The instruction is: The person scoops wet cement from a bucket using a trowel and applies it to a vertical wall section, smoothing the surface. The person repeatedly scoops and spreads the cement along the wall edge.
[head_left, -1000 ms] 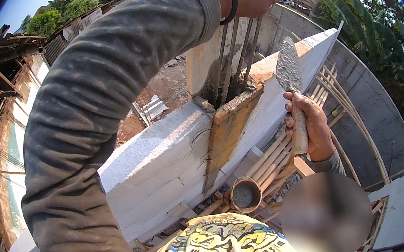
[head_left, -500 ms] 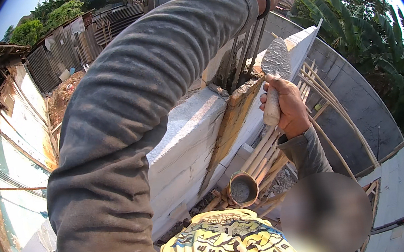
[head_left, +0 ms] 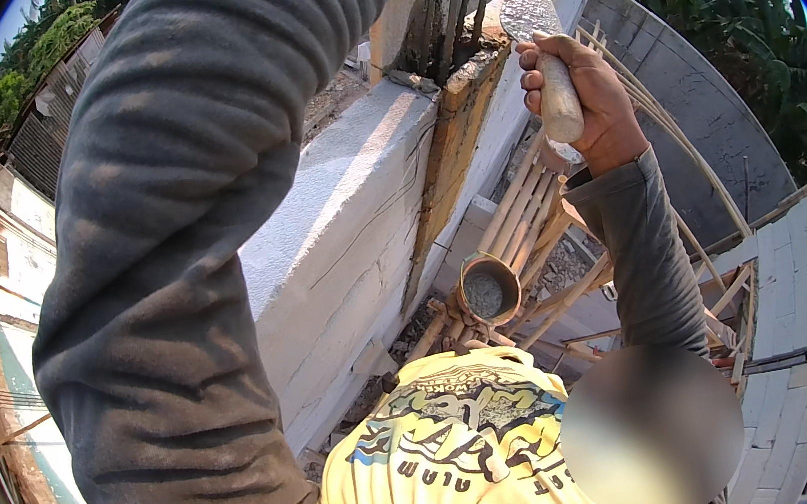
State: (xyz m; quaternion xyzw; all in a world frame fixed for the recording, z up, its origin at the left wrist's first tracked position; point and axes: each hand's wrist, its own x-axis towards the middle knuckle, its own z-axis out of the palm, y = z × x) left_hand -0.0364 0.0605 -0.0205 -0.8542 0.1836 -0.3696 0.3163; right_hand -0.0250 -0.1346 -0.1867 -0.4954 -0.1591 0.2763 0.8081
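My right hand (head_left: 598, 99) is closed round the pale handle of a trowel (head_left: 531, 11), whose blade is coated with wet grey mortar and points up and away. My left arm (head_left: 166, 160) reaches up past the top edge of the view, so its hand is hidden. Just left of the trowel, upright steel rebars (head_left: 454, 9) rise from a rough concrete column (head_left: 429, 188) set between stretches of white block wall (head_left: 342, 199). Below, by my yellow shirt, a bucket (head_left: 490, 288) holds grey mortar.
Bamboo poles (head_left: 526, 199) lie beside and under the bucket. More thin poles (head_left: 676, 133) lean at the right, before a grey wall (head_left: 713, 103). Pale blocks or panels (head_left: 788, 305) line the lower right. An old building (head_left: 25, 329) stands at left; banana plants (head_left: 727, 11) grow at upper right.
The view has shifted, and my left hand, seen by the rebars at the top before, has left the picture. My right hand still grips the trowel, now higher in view.
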